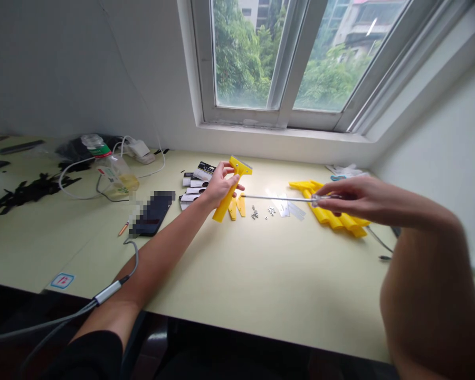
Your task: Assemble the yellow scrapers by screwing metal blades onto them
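Observation:
My left hand (220, 184) is closed around a yellow scraper (222, 208), its wide head tilted up and two screws showing in it. A screwdriver (279, 198) with a long thin shaft is gripped in my right hand (356, 196). Its shaft points left and its tip is near the scraper, though I cannot tell whether they touch. Yellow plates (241, 206) lie on the table behind the scraper. Small screws (255, 213), nuts (271, 210) and thin blades (284, 207) are spread beneath the shaft. Below my right hand, several yellow scraper handles (334, 220) are piled.
Black-and-white packages (190, 197) lie beside my left wrist. Left of them are a phone (153, 214), a plastic bottle (116, 174) and a white charger (140, 151) with cables. A cable with a silver connector (108, 292) crosses my left forearm. A window (285, 58) stands behind the table.

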Motion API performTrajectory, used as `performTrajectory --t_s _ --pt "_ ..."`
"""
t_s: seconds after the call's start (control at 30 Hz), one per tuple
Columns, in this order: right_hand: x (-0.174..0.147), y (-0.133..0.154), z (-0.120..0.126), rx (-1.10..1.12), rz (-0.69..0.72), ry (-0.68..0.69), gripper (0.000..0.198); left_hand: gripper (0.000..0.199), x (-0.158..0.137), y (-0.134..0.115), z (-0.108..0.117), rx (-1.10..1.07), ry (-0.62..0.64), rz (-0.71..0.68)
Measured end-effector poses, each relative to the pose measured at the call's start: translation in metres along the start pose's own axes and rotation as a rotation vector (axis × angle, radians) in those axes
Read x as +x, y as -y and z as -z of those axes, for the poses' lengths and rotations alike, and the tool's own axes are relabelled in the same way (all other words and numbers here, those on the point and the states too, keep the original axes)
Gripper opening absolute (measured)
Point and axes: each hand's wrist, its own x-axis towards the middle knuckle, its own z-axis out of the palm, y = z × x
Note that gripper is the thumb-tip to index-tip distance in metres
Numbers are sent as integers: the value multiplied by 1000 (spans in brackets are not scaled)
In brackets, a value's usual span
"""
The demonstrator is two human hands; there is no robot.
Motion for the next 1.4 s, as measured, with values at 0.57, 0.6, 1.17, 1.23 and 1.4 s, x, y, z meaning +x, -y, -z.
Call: performTrajectory --t_s 0.57,0.6,1.17,1.23,1.4 --pt "7 6 -2 -155 -67 -237 44 32 -3 15 -11 -13 120 30" --pt "7 6 -2 -154 -70 -232 44 31 -3 16 -11 -13 119 33" --pt "5 12 -15 -357 47 -518 43 23 -5 12 -11 91 70 18" --pt "3 17 -17 -340 82 -583 40 24 -4 11 -10 90 42 22" --pt "4 28 -20 -53 213 -588 29 26 -2 11 -7 28 -18 48"
